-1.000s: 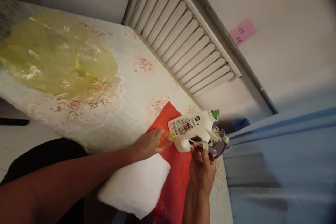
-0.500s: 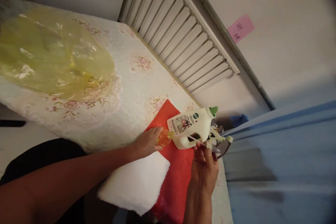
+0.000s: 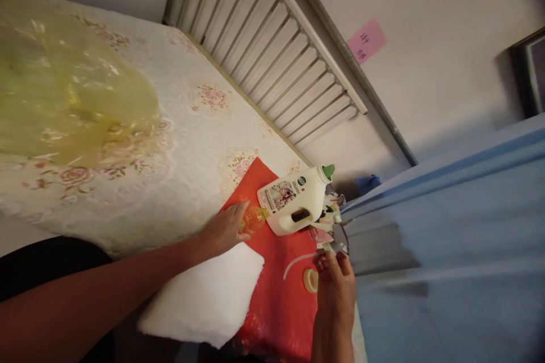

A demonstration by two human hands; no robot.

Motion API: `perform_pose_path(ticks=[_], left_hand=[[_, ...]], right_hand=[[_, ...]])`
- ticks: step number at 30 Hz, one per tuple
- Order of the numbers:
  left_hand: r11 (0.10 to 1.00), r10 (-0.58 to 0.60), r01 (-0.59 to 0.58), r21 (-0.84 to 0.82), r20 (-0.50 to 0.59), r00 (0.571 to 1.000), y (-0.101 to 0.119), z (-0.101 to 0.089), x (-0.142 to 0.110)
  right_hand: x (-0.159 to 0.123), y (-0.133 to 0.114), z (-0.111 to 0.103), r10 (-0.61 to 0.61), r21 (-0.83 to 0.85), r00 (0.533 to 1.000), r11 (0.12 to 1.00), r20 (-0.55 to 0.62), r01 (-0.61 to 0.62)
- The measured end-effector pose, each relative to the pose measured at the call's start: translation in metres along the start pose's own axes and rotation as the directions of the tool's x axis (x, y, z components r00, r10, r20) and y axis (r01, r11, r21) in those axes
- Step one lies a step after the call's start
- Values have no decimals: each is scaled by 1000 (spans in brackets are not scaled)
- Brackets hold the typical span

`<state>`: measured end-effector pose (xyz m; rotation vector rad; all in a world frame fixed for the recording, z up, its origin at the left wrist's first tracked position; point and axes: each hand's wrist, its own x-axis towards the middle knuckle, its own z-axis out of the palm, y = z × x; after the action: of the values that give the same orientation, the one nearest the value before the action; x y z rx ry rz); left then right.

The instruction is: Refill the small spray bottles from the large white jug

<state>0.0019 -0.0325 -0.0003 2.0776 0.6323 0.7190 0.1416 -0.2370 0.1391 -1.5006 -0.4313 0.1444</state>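
Note:
My left hand is wrapped round a small clear bottle of orange liquid, its yellowish neck pointing right. Pinched in my right hand is a thin, whitish dip tube, which curves left and down, apart from the bottle. Whatever joins the tube's other end is hidden by my fingers. Between and beyond my hands stands a cream detergent jug with a green spout. A cream cap ring lies beside my right hand on the red cloth.
A white fluffy pad lies under my left forearm. The floral-covered table carries a large yellow plastic bag at the left. Small items, including glasses, crowd the right edge by a blue curtain. A radiator runs behind.
My right hand has drawn lower and away from the bottle, and the tube now bends downward. The cap ring has come into view. The whole scene has shifted left.

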Motion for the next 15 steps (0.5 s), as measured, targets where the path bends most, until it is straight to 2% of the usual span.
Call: perform_pose_path(ticks=[4,11,13,15], left_hand=[[999,19,-19,27,3,1000,2,-2,0],[996,19,-21,81,26,999,1,-2,2],[997,22,-23,74,18,1000,0,0,2],[998,15,-15,63,8,1000,-1,0,2]], right_hand=[[-2,19,-20,123,-141,992,983,5,-121],[-1,54,-44,317,-232,945,927,74,-293],[-1,67,-49,337,-283,939,909,73,-305],[0,80,-53,292,-362,954,898,63,-251]])
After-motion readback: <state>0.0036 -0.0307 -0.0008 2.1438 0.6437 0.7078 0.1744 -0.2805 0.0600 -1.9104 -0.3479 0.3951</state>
